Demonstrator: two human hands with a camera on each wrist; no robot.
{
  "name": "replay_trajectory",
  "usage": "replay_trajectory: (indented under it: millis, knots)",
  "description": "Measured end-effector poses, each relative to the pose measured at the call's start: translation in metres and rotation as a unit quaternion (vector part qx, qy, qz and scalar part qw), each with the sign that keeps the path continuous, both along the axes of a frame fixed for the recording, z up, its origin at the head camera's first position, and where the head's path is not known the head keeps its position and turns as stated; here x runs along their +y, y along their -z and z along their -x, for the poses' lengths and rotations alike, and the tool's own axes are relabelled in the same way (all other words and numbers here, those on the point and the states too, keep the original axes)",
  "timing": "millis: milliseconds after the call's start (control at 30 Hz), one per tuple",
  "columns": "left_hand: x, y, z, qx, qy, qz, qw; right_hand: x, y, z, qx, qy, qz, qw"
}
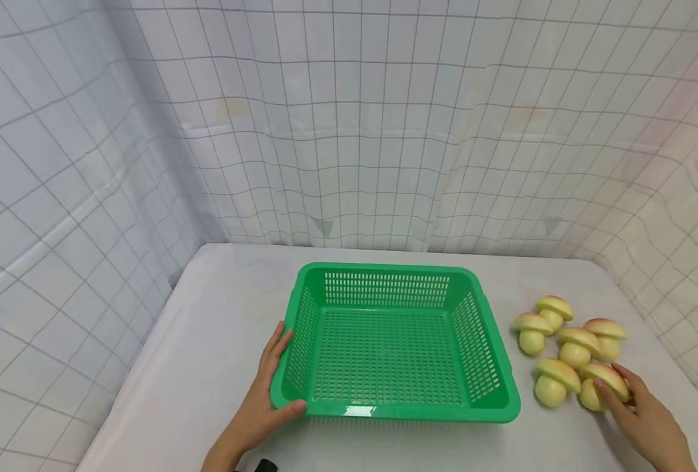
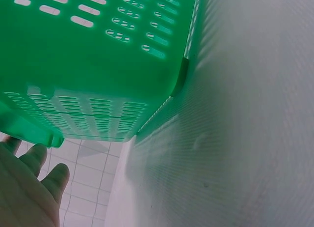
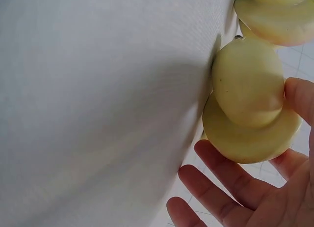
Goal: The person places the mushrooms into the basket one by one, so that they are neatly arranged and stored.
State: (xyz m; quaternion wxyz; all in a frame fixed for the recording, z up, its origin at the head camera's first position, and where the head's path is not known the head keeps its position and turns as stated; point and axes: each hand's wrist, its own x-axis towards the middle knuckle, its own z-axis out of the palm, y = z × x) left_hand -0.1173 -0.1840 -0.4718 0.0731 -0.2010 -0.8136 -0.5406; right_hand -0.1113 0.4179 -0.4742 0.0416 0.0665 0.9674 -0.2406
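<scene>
A green plastic basket [image 1: 387, 357] with slotted walls stands upright on the white table. My left hand [image 1: 266, 393] rests at its near left corner, thumb on the front rim and fingers spread along the left rim. In the left wrist view, those fingers [image 2: 55, 180] look nearly straight beside the basket's wall [image 2: 98, 70]. At the right, my right hand [image 1: 649, 419] holds a yellow-green mushroom [image 1: 605, 380], apparently a model, between thumb and fingers. The right wrist view shows the mushroom's round stem [image 3: 248, 84] towards the camera, with the thumb at one side and a finger against the cap.
Several like mushrooms [image 1: 556, 380] stand close together right of the basket, beside the held one. The white table [image 1: 207, 328] is bordered by white gridded curtains [image 1: 354, 131] at the back and both sides. A small black object [image 1: 266, 465] shows at the left wrist.
</scene>
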Motion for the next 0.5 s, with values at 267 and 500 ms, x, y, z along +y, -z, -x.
replay_trajectory:
  millis: [267,500]
  knots:
    - [0.0002,-0.0003,-0.0003,0.001,0.006,-0.005,1.0,0.0007,-0.0046,0.0033,-0.072,0.026,0.001,0.9971]
    - [0.0003,-0.0005,-0.0004,-0.001,0.002,-0.003,1.0,0.0026,-0.0063,0.0034,-0.115,0.055,0.004,0.9918]
